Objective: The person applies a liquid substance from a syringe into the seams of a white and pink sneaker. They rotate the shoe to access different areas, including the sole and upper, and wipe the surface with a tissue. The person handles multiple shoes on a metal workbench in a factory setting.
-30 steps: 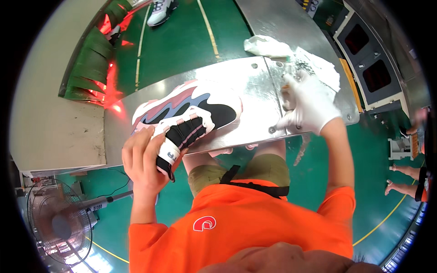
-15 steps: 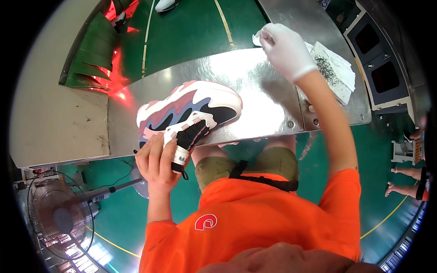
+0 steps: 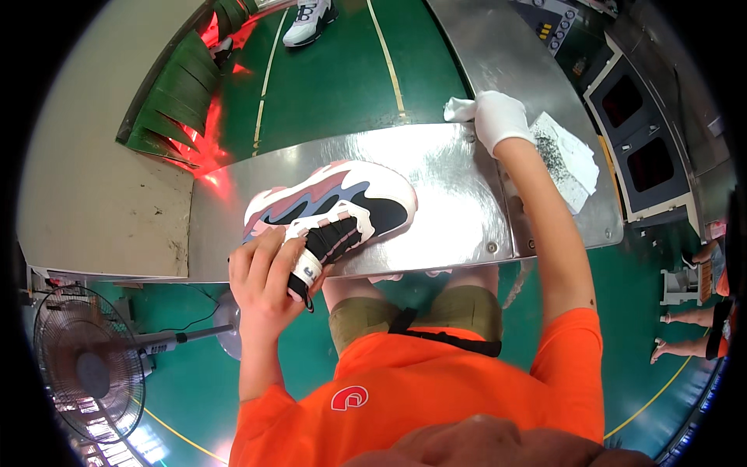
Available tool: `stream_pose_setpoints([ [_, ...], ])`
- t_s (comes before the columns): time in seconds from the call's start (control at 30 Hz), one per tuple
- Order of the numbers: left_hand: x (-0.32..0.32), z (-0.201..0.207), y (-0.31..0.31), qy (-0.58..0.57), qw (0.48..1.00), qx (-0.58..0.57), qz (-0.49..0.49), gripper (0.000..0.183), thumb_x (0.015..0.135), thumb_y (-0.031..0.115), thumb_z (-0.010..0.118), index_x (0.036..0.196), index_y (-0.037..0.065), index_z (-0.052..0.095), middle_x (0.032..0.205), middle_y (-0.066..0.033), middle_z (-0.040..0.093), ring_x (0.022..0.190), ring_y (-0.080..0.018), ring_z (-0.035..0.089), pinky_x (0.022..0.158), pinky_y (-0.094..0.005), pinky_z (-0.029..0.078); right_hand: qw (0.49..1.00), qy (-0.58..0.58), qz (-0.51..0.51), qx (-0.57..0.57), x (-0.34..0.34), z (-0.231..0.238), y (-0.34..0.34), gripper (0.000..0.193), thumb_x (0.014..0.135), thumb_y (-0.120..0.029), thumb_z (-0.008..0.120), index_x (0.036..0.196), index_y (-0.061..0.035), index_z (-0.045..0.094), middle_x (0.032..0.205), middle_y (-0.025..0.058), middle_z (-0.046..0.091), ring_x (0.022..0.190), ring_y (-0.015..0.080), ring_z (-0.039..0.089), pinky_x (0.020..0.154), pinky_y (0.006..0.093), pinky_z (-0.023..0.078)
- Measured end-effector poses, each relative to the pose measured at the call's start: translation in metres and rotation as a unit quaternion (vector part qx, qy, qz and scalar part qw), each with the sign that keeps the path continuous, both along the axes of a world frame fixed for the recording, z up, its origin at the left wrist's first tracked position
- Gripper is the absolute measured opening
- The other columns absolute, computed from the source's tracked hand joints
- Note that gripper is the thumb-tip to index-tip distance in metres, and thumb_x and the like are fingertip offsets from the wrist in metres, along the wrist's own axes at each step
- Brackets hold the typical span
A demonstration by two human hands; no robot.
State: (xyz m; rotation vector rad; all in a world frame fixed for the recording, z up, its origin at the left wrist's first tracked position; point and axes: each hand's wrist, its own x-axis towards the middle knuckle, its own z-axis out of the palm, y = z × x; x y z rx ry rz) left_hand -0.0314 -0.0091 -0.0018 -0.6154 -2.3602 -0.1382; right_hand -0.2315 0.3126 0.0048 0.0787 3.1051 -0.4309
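A chunky sneaker (image 3: 331,204) in white, black, pink and blue lies on its side on the metal table (image 3: 447,183), toe to the right. My bare left hand (image 3: 267,272) grips it around the collar and heel, covering part of the opening; the tongue and a black pull loop show beside the fingers. Over at the right, my right hand (image 3: 500,121), in a white glove, is closed at the table's far edge beside a crumpled white cloth (image 3: 459,110). The cloth seems to be in its fingers, whose tips are hidden.
Right of my glove lies a white pad with black specks (image 3: 564,159). Beyond the table runs a green conveyor belt (image 3: 334,93) carrying another sneaker (image 3: 310,22). A strip curtain (image 3: 175,93) with red light behind it hangs at left. A fan (image 3: 89,373) stands lower left.
My right hand has moved slightly and its fingers now meet the white cloth. My left hand keeps its hold on the sneaker. The sneaker on the belt shows more fully; the view has shifted.
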Motion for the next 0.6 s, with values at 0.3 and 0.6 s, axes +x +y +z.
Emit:
stream_pose_setpoints([
  [0.3, -0.010, 0.012, 0.000, -0.030, 0.999, 0.032, -0.007, 0.051, 0.059, 0.017, 0.087, 0.104, 0.007, 0.065, 0.104, -0.0107, 0.066, 0.086, -0.0307, 0.058, 0.073, -0.0382, 0.048, 0.941, 0.216, 0.208, -0.157, 0.111, -0.019, -0.048, 0.035, 0.085, -0.007, 0.056, 0.118, -0.0165, 0.062, 0.084, 0.0143, 0.057, 0.077, 0.0360, 0.060, 0.068, 0.0469, 0.049],
  [0.6, -0.020, 0.024, 0.003, -0.053, 0.997, 0.056, -0.020, 0.049, 0.057, 0.016, 0.087, 0.101, 0.007, 0.066, 0.098, -0.0098, 0.065, 0.085, -0.0303, 0.058, 0.072, -0.0379, 0.049, 0.913, 0.199, 0.193, -0.300, 0.149, -0.058, -0.052, 0.049, 0.082, -0.002, 0.058, 0.130, -0.0119, 0.059, 0.092, 0.0117, 0.065, 0.080, 0.0275, 0.064, 0.069, 0.0384, 0.052],
])
